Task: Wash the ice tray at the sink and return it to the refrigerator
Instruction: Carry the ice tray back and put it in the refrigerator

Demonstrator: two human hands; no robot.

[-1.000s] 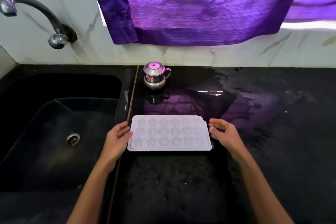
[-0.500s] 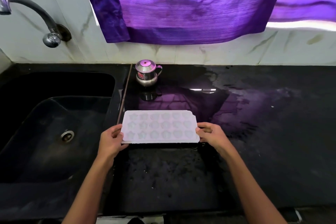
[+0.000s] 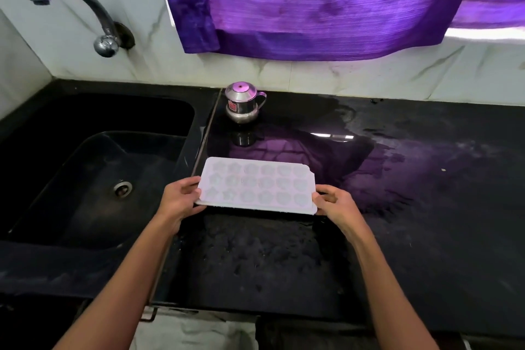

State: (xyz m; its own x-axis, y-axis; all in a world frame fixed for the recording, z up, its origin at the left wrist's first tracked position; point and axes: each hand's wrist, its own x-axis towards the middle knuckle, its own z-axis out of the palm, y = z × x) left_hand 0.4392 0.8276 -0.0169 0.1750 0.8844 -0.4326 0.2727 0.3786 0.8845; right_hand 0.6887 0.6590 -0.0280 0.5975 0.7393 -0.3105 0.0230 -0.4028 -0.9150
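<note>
1. The ice tray (image 3: 257, 186) is white, with star and flower shaped holes. It is over the black counter (image 3: 426, 236), just to the right of the sink (image 3: 93, 179).
2. The left hand (image 3: 177, 202) holds the left end of the tray, with its thumb on top and its fingers curled round the edge.
3. The right hand (image 3: 336, 204) holds the right end the same way.
4. The tray looks lifted a bit at the near edge, but I cannot tell if it is fully off the counter.
5. The tap (image 3: 71, 6) is not running, and the counter has wet marks on it.
6. I cannot tell if the tray is washed yet.
7. It must get back to the refrigerator, which is not in view, so that part is surely left.
</note>
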